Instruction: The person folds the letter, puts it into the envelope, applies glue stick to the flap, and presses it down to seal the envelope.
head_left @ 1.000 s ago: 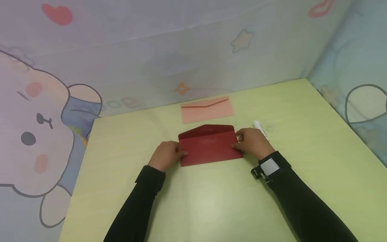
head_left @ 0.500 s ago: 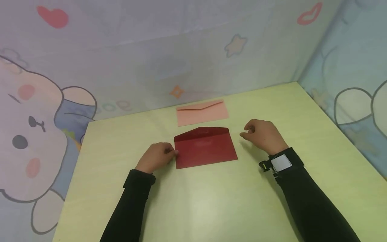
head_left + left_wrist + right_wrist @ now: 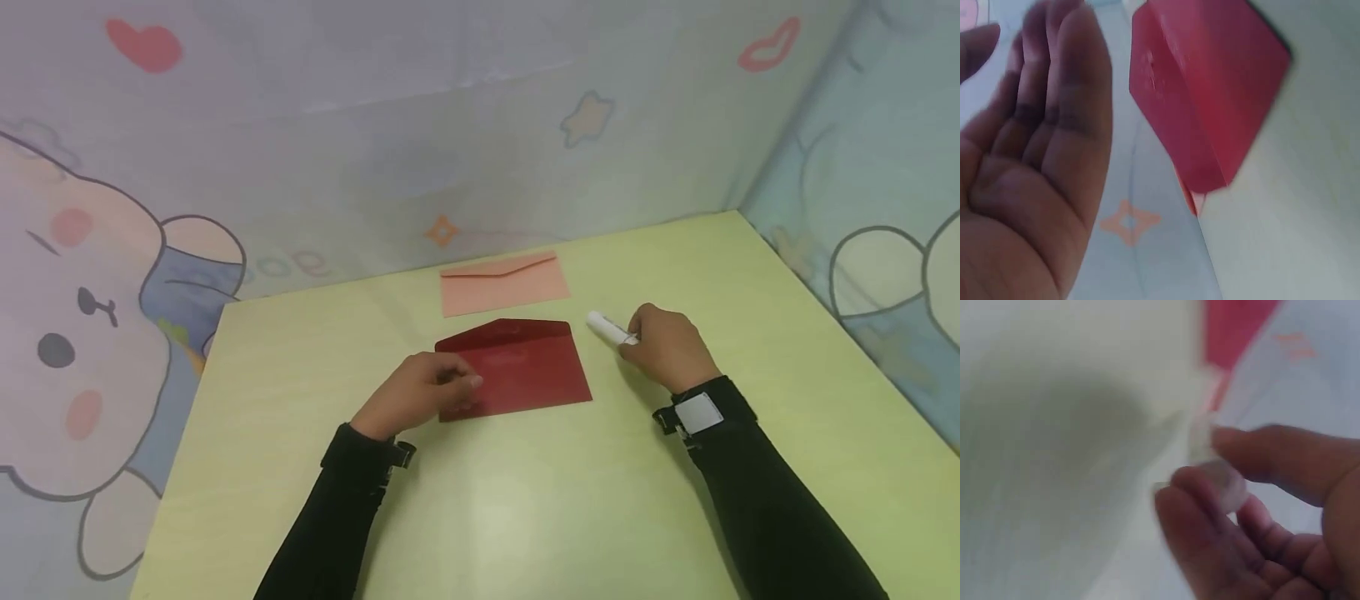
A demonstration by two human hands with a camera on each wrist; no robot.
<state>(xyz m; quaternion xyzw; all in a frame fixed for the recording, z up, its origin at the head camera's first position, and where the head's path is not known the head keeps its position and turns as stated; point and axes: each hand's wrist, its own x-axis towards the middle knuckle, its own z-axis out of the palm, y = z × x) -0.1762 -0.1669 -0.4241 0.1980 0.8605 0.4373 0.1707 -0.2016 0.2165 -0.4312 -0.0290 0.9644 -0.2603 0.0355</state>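
A dark red envelope (image 3: pixel 521 375) lies on the table with its flap (image 3: pixel 502 332) unfolded away from me. My left hand (image 3: pixel 420 392) is over the envelope's left end, fingers loosely bent and holding nothing; the left wrist view has its fingers (image 3: pixel 1082 94) fairly straight beside the red paper. To the right of the envelope, my right hand (image 3: pixel 670 348) pinches one end of a white glue stick (image 3: pixel 609 327) between thumb and fingers. In the blurred right wrist view, a round pale end of the glue stick (image 3: pixel 1229 487) shows among the fingertips.
A pink envelope (image 3: pixel 506 287) lies behind the red one, near the table's back edge. The pale yellow table (image 3: pixel 480 500) meets a cartoon-printed curtain (image 3: pixel 375 167) at the back, with more printed cloth at both sides.
My right hand has let go of the red envelope's right end and picked up the glue stick. My left hand has released the left edge and moved right over the envelope.
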